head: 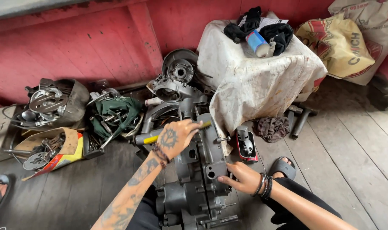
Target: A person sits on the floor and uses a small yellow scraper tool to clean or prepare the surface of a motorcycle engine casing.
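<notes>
A grey metal engine case (204, 168) lies on the wooden floor between my knees. My left hand (175, 137) is shut on a yellow-handled tool (153, 138), holding it level over the top of the case. My right hand (240, 178) rests against the case's right side with its fingers pressed on the edge. Both wrists carry bracelets, and the left forearm is tattooed.
A cloth-covered block (253, 81) with black rags and a blue-and-white can (258, 43) stands behind the case. More engine parts (177, 81) lean on the red wall. Boxes of metal parts (49, 149) sit at left. A hammer (299, 119), a rag (272, 127) and sacks (343, 42) are at right.
</notes>
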